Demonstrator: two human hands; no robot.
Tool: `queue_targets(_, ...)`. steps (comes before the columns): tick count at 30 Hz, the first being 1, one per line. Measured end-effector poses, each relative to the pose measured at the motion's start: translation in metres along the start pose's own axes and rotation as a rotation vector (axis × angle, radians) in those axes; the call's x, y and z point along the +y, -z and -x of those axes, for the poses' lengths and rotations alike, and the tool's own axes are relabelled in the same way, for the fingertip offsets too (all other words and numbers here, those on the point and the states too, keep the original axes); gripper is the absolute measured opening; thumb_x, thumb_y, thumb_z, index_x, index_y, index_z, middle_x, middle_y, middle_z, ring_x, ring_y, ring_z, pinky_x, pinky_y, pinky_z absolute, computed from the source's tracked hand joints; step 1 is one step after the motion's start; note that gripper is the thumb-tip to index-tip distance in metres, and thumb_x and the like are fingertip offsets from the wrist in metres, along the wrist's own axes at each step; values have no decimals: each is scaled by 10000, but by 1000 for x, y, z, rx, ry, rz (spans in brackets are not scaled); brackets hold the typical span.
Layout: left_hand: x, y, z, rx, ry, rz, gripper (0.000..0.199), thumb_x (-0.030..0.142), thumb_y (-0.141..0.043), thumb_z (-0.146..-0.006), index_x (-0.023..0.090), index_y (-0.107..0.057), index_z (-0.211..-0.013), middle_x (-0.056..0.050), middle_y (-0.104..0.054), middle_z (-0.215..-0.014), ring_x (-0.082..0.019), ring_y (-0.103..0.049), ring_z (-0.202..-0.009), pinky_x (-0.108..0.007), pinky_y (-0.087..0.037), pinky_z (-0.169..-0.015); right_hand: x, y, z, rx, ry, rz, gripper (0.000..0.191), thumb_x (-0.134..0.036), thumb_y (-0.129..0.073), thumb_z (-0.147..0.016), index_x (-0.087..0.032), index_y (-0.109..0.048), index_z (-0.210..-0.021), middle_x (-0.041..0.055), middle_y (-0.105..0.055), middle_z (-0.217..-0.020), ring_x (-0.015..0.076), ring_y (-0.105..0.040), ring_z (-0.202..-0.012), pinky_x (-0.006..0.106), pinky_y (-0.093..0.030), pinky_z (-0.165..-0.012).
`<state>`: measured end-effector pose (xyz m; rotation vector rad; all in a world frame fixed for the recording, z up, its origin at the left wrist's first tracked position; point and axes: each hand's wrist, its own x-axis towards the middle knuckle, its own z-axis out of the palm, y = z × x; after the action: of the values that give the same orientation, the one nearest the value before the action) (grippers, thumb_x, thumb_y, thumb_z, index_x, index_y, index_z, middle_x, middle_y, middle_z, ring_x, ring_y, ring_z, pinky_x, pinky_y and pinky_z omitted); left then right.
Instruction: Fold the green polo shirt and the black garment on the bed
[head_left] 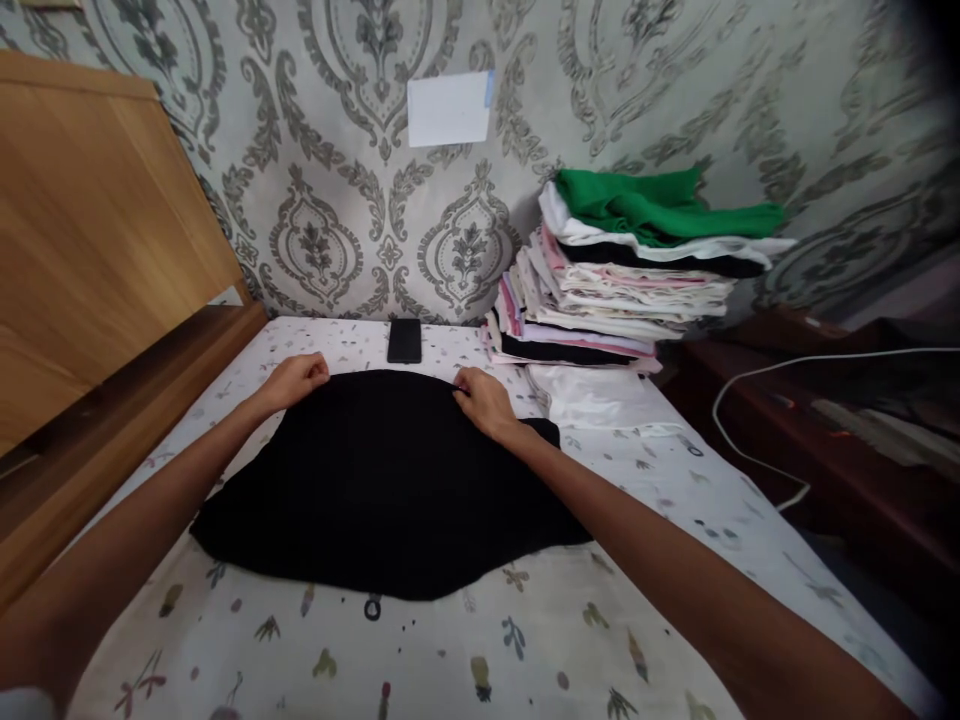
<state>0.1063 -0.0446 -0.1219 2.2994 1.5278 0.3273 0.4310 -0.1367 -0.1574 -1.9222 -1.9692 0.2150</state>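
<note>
A black garment lies spread over the patterned bed sheet; its exact kind cannot be made out. My left hand is closed on its far left corner, fingers pinched together. At the far edge further right, my right hand pinches the cloth between thumb and fingers. Between the two hands the far edge runs in a shallow curve. A small black flap sticks out past my right wrist, and my right forearm crosses over the garment's right side.
A black phone lies beyond the garment near the wall. Back right stands a tall stack of folded clothes, a green cloth on top. A white cloth lies before it. Wooden board at left; white cable at right.
</note>
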Motion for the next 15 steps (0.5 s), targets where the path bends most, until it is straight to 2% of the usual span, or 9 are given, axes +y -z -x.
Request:
queue_targets(2,-1,6,27,55,-201,-58,182,359,-495,-854,205,-573,-799,-28,-588,-774,-193,-532,-778,-307,-410,-747,3,3,20,45,120,-1,144,-134,-511,-882,-187,-614,-967,101,-645,-1021,235,-580,-958,340,-435,-830)
queue_targets(3,-2,8,43,47,-318,-93,208,363,-463,-890,206,-563,-798,-34,-587,-793,-196,-526,-795,-316,-407,-765,6,4,32,60,206,4,137,-131,-499,-888,-192,-607,-946,104,-638,-1021,239,-571,-965,352,-437,-850)
queue_targets(5,-7,10,74,-56,-449,-126,268,370,-415,-941,206,-549,-776,-40,-590,-807,-194,-528,-801,-319,-407,-768,14,3,57,94,452,33,156,-115,-460,-900,-195,-594,-903,110,-633,-965,249,-567,-906,383,-457,-824)
queue_targets(7,-13,9,99,-181,-431,-87,298,396,-424,-948,207,-558,-762,-35,-605,-814,-186,-543,-799,-307,-417,-760,21,2,79,94,619,17,190,-87,-430,-900,-202,-581,-901,112,-631,-966,245,-576,-874,387,-484,-786)
queue_targets(8,-17,9,107,-218,-385,-44,303,419,-442,-939,208,-572,-764,-30,-616,-817,-181,-553,-791,-296,-424,-744,24,1,87,86,648,-12,197,-78,-427,-898,-208,-575,-911,113,-631,-996,241,-587,-892,383,-498,-787)
queue_targets(10,-25,8,115,-204,-251,62,314,478,-479,-906,214,-600,-787,-17,-635,-809,-174,-566,-757,-273,-428,-685,25,0,96,83,618,-94,191,-82,-434,-900,-216,-566,-932,112,-627,-1062,236,-607,-964,376,-517,-823)
queue_targets(12,-34,7,112,-90,-112,158,349,538,-490,-868,214,-606,-811,-8,-636,-775,-171,-566,-716,-262,-421,-631,22,1,98,80,506,-159,169,-119,-433,-920,-222,-562,-953,97,-629,-1060,222,-629,-955,363,-526,-830)
queue_targets(15,-44,3,96,89,51,219,397,592,-503,-797,208,-596,-844,-10,-618,-732,-177,-558,-675,-278,-429,-619,16,1,90,62,268,-136,171,-206,-411,-956,-220,-574,-1005,78,-637,-1013,206,-645,-826,357,-528,-752)
